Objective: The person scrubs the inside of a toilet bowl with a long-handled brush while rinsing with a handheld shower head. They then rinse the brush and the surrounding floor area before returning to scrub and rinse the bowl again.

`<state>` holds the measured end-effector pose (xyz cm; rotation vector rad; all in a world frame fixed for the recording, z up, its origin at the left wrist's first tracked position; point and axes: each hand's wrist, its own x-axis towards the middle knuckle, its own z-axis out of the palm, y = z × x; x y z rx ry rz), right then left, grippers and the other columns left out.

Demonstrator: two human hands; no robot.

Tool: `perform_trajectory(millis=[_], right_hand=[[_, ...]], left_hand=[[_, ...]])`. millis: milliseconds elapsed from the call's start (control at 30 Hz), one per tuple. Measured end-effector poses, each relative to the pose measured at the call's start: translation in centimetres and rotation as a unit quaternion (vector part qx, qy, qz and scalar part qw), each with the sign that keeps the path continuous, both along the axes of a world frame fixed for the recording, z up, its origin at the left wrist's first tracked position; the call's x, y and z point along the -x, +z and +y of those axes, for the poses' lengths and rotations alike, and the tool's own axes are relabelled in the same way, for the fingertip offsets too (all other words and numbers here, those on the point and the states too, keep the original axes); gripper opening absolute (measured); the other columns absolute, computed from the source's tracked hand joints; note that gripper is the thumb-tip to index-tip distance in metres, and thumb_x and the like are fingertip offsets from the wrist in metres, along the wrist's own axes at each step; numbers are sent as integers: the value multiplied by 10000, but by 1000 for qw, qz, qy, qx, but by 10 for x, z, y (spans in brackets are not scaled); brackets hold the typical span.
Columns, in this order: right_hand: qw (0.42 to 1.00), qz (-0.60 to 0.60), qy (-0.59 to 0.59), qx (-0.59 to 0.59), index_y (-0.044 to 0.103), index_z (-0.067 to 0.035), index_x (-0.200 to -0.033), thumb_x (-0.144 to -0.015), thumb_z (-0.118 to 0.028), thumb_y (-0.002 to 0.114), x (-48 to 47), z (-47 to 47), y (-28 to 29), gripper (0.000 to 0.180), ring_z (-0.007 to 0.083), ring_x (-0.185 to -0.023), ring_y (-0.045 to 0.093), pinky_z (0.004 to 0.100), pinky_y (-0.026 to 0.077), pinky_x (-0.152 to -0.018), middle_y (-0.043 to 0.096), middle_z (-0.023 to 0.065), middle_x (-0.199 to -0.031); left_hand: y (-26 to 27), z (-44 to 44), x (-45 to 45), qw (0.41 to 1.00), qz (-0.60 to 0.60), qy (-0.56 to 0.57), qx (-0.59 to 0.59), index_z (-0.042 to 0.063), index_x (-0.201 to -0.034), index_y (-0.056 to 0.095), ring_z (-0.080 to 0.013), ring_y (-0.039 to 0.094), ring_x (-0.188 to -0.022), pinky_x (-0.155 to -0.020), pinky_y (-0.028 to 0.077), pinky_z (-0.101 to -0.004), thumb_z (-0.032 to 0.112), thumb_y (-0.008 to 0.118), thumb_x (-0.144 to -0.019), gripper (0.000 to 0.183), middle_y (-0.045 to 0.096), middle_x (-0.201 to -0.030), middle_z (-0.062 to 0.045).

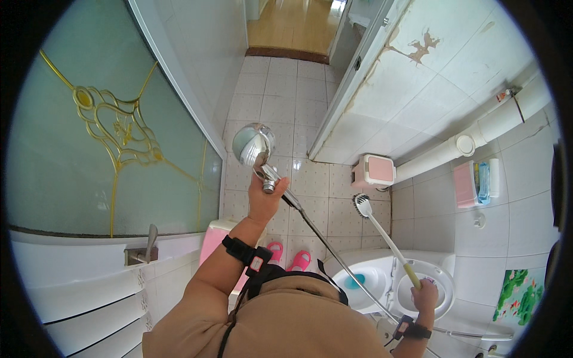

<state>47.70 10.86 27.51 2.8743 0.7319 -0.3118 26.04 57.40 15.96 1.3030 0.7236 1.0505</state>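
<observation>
My left hand (pixel 264 199) grips the handle of a chrome shower head (pixel 251 145), held out over the tiled floor. From its handle a metal shower hose (pixel 327 244) runs slantwise across the open toilet (pixel 375 268), where blue water shows in the bowl. My right hand (pixel 425 296) is closed around the yellow-green grip of a long-handled scrubbing brush (pixel 384 233). The brush's white head with dark bristles points away from me, close to the floor or on it; contact cannot be told. Behind my right hand is the raised toilet lid (pixel 441 268).
A pink-and-white bin (pixel 380 172) stands by the white drainpipe (pixel 429 163). On the left are a frosted glass panel (pixel 53 156) and a pink container (pixel 215 237). A doorway with a wooden floor (pixel 295 27) lies ahead. The right wall carries a pink holder (pixel 465 183).
</observation>
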Motion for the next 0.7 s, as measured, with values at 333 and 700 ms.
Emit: perform_trajectory(millis=[333,700], right_hand=[[999,45,-19,1,672,-64,-848,-648,-216,696,-2,26,3,252,359,-764,603,450,480,-719,639,160,-757],[998,51,-22,4,658,-75,-845,-678,-243,699,0,16,-2,240,342,-730,623,439,489,-693,647,148,-738]], left_hand=[[-9,-13,1,996,4,94,8,0,-1160,447,-74,515,-745,-673,459,-222,138,725,-775,495,540,-885,-20],[-13,-15,6,993,15,95,63,1,-1108,456,-93,565,-688,-621,480,-233,100,702,-785,418,565,-807,-24]])
